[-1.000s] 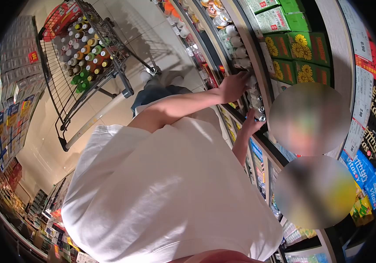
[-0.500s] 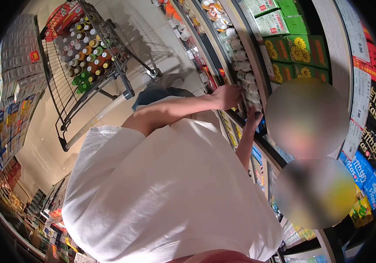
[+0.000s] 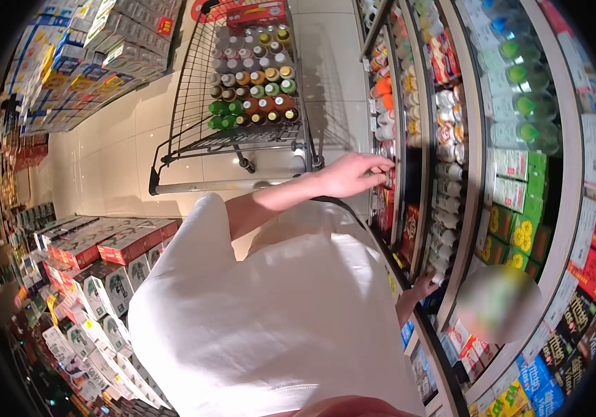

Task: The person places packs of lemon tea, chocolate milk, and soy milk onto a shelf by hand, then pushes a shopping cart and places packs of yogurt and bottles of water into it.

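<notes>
1. Your left hand (image 3: 353, 174) reaches out to the front edge of the tall metal store shelf (image 3: 401, 201). Its fingers (image 3: 380, 165) are bent, and their tips touch the small drink bottles with pale caps (image 3: 385, 142) that stand there. I cannot tell if the fingers hold one or only rest on it.
2. Your right hand (image 3: 423, 285) is lower down, tucked into the next level of the shelf. It is just beside the row of small white bottles (image 3: 442, 222). The shelf edge hides its fingers, so I cannot tell if they are curled or loose.
3. The bottles on the shelf stand up straight in tight rows. I think that is so many can fit and each one shows from the front.
4. The grey wire shopping cart (image 3: 194, 104) stands near, just past your left arm, likely so it is easy to reach. It is packed with upright bottles with coloured caps (image 3: 253, 76). A flat red box (image 3: 256, 14) lies at its far end.
5. Higher on the shelf are green cartons with yellow flowers (image 3: 513, 240) and big clear bottles with green caps (image 3: 520, 69).
6. The floor of pale shiny tiles (image 3: 103, 153) runs down a shop aisle. Stacks of red and white boxes (image 3: 110, 250) stand on the other side of it.
</notes>
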